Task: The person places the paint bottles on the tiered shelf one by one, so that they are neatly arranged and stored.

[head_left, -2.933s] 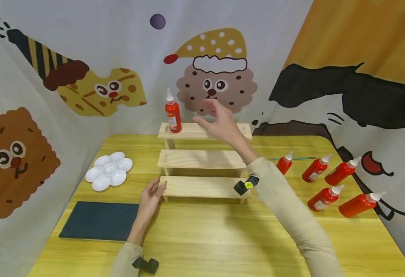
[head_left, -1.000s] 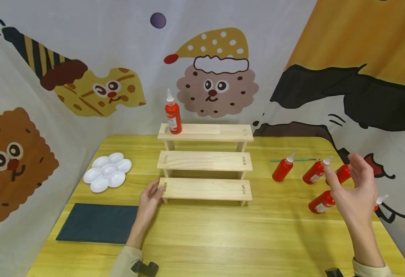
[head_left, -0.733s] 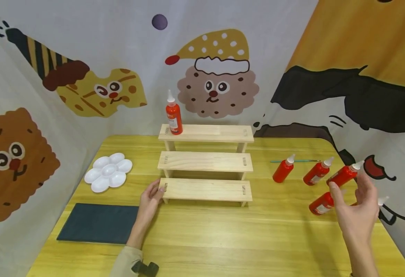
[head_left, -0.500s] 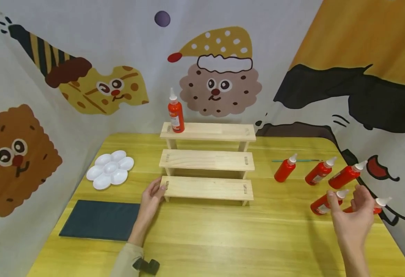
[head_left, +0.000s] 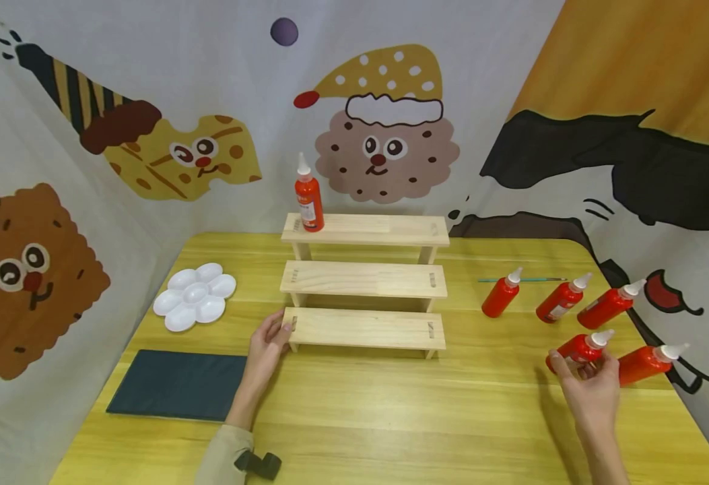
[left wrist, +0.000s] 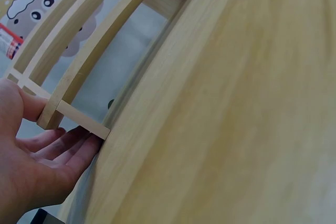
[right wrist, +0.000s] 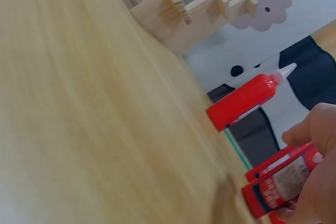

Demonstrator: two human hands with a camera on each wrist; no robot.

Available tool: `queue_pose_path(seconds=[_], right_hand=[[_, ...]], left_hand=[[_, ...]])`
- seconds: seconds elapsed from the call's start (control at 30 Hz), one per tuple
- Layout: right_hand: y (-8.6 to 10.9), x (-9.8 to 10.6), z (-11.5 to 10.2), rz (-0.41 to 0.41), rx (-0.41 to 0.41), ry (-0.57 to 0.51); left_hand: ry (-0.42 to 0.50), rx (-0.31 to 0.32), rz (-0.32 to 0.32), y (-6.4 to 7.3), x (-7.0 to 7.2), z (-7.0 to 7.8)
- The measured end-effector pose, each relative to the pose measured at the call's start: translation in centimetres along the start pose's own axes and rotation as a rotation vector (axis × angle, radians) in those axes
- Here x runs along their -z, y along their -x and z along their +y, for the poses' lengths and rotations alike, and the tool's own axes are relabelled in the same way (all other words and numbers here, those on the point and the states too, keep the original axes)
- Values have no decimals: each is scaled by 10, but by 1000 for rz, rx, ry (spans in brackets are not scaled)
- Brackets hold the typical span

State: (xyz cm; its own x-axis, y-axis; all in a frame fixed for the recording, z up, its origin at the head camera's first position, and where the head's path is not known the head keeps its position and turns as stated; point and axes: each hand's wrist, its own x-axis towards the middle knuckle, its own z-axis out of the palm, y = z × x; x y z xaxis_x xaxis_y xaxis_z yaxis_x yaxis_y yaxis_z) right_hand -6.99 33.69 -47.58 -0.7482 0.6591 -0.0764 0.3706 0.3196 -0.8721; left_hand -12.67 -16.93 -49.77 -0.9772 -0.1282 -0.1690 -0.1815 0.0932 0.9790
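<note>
Right hand [head_left: 593, 397]: thumb and fingers curled round a red squeeze bottle [head_left: 583, 345], white nozzle up, nearer row at right; can't tell whether its base touches the table [head_left: 360, 417]. Left hand [head_left: 264, 353]: thumb over the lowest step's left end, fingers against the side leg — pinching the three-tier wooden stand [head_left: 363, 328]. Just right of the held bottle, a neighbouring bottle [head_left: 642, 365]; behind, three back-row bottles [head_left: 501, 296], a teal paintbrush [head_left: 530, 279] near them. Top-step bottle [head_left: 310, 205] upright, left end. Left of stand: white flower-shaped palette [head_left: 195, 292]; nearer, dark rectangular board [head_left: 175, 384].
</note>
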Motion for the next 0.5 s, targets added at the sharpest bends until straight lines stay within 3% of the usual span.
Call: queue_pose_path(seconds=[0.17,0.5], right_hand=[[-1,-4,9,15,66,77],[-3,-6,21,22,116,132]], left_hand=[[1,1,-1,-1,0,0],[-11,-10,14,-2,0,-2]])
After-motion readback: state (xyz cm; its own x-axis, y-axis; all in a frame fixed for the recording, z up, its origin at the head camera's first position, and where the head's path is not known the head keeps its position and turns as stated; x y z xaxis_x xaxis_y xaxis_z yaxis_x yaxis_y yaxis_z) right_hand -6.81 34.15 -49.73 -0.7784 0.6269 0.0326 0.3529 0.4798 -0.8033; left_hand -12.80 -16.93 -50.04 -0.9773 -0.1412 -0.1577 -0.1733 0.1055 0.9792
